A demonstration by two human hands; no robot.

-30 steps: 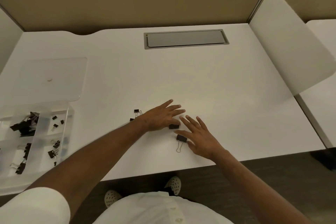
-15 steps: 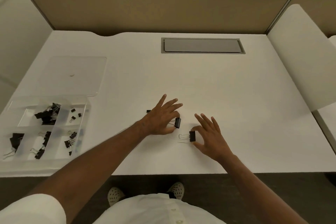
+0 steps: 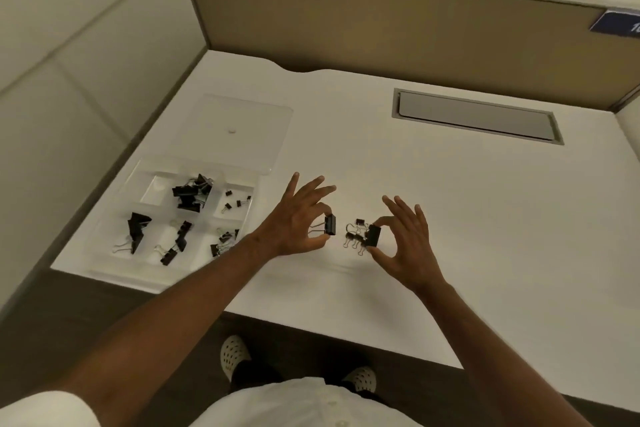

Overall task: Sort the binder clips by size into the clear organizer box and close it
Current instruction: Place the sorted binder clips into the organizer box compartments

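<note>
While you stand at the white counter (image 3: 450, 218), both hands work over the loose clips.
Left hand: your left hand (image 3: 294, 218) pinches a black binder clip (image 3: 330, 224) between thumb and forefinger, the other fingers spread, to the right of the organizer box.
Right hand: your right hand (image 3: 405, 236) pinches a second black clip (image 3: 373, 235) the same way, farther right of the organizer box, the two hands apart.
Loose clips: a few small clips (image 3: 355, 236) lie on the counter between your hands, right of the organizer box.
Organizer box: the clear organizer box (image 3: 114, 253) sits at the counter's left front corner, its compartments holding black clips of differing sizes, larger ones to the left and the smallest in the far right cell.
Lid: the clear lid (image 3: 242, 128) lies open, flat on the counter behind the organizer box.
Beyond: a grey cable hatch (image 3: 474, 118) is set in the counter, well right of and behind the organizer box.
</note>
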